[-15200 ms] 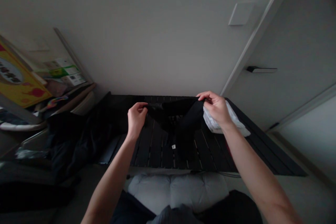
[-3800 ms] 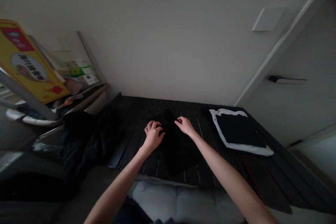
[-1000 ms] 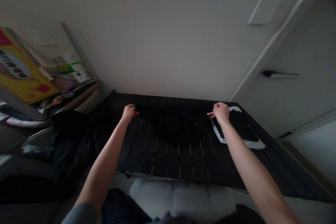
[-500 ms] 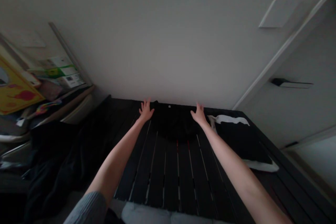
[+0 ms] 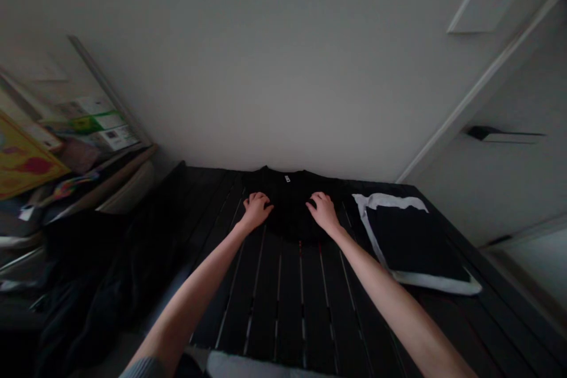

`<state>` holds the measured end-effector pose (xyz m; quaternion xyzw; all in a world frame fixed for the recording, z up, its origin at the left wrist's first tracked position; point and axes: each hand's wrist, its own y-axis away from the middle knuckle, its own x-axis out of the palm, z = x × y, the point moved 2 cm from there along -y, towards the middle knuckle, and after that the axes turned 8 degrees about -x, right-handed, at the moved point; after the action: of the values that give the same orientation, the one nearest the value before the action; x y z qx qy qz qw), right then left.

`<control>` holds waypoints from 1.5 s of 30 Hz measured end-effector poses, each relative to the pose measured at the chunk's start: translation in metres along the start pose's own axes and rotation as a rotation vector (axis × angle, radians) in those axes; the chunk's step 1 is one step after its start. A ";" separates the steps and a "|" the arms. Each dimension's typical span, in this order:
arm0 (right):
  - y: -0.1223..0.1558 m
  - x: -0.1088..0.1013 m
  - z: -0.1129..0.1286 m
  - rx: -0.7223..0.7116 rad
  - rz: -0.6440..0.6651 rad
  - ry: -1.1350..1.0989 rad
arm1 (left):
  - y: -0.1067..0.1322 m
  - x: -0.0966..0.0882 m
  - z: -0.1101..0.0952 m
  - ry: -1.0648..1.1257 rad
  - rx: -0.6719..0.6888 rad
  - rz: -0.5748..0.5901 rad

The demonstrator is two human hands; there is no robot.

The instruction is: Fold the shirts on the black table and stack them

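Left hand and right hand are resting on an unfolded black shirt, fingers relaxed, grasping nothing, atop a slatted table. A folded black bundle is lying finished on white cloth.

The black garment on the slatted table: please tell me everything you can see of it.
A black cloth garment lies flattened at the far edge of a dark slatted table, with a small white label at its curved neckline. The left hand and right hand rest on it. Shadow hides its folds and exact shape.
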<state>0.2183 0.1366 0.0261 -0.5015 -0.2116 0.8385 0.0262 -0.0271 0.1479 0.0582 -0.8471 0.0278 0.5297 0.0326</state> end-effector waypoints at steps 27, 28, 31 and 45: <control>0.173 -0.051 0.099 0.006 0.347 0.044 | 0.215 0.020 -0.053 -0.039 0.218 0.197; 0.175 -0.052 0.094 0.049 0.308 -0.003 | 0.219 0.023 -0.052 -0.056 0.221 0.188; 0.175 -0.069 0.073 0.204 0.072 -0.140 | 0.222 0.020 -0.039 0.083 0.220 0.167; 0.242 -0.155 0.039 0.549 0.058 0.307 | 0.269 -0.093 0.075 0.281 -0.283 -0.556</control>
<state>0.3024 -0.1356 0.0782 -0.6024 0.0436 0.7790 0.1683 -0.1564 -0.1131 0.1022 -0.8832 -0.2737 0.3771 0.0536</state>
